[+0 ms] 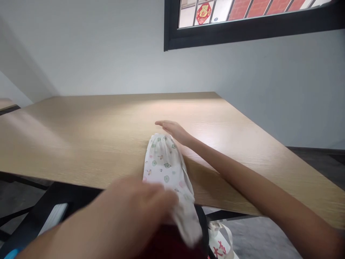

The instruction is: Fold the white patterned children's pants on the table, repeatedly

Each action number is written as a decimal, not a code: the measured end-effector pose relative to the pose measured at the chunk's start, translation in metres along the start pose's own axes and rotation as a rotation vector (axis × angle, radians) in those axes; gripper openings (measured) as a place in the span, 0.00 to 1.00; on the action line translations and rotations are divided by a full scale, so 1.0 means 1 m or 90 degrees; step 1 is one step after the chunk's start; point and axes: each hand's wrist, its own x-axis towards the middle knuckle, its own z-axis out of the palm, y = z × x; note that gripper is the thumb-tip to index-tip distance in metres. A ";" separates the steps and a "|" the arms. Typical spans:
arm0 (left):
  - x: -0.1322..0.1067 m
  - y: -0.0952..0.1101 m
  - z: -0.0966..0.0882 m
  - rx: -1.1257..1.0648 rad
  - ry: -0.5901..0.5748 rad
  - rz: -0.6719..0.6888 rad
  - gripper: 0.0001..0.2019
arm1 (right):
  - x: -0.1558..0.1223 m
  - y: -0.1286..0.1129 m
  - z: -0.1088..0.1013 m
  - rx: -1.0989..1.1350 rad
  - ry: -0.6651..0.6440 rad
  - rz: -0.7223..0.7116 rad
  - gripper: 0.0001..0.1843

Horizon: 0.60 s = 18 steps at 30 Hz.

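A small white garment (165,164) printed with little green and pink shapes lies over the near edge of a light wooden table (88,133). Its far end rests on the table and its near end hangs off toward me. My right hand (174,130) lies flat on the table just beyond the garment's far end, fingers stretched out and pointing left, touching the cloth's top edge. My left hand (140,205), blurred and close to the camera, is closed on the garment's near end below the table edge.
The table stands against a grey wall under a black-framed window (242,32). Black table legs (54,201) and a dark floor show below. A white bag with red characters (219,244) sits on the floor near my knees. Another table edge (7,105) is at far left.
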 end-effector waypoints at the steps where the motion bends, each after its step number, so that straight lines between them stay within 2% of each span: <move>1: 0.018 -0.014 -0.005 -0.040 -0.065 -0.037 0.15 | 0.000 -0.003 -0.005 0.053 0.021 0.016 0.18; 2: 0.036 -0.030 -0.008 -0.053 -0.101 -0.104 0.14 | 0.000 -0.006 -0.010 0.100 0.028 0.035 0.18; 4: 0.067 -0.065 -0.004 -0.083 -0.159 -0.167 0.11 | 0.002 -0.014 -0.020 0.161 -0.004 0.087 0.21; 7: 0.099 -0.115 0.022 -0.185 -0.193 -0.251 0.11 | 0.001 -0.025 -0.034 0.170 -0.108 0.157 0.27; 9: 0.110 -0.138 0.043 -0.225 -0.200 -0.266 0.11 | -0.001 -0.030 -0.039 0.138 -0.160 0.192 0.22; 11: 0.115 -0.151 0.062 -0.243 -0.201 -0.262 0.11 | -0.002 -0.030 -0.038 0.066 -0.151 0.224 0.16; 13: 0.117 -0.156 0.076 -0.259 -0.196 -0.259 0.12 | -0.003 -0.026 -0.035 -0.015 -0.106 0.248 0.16; 18: 0.121 -0.157 0.094 -0.256 -0.149 -0.264 0.14 | -0.002 -0.016 -0.031 -0.128 -0.017 0.266 0.15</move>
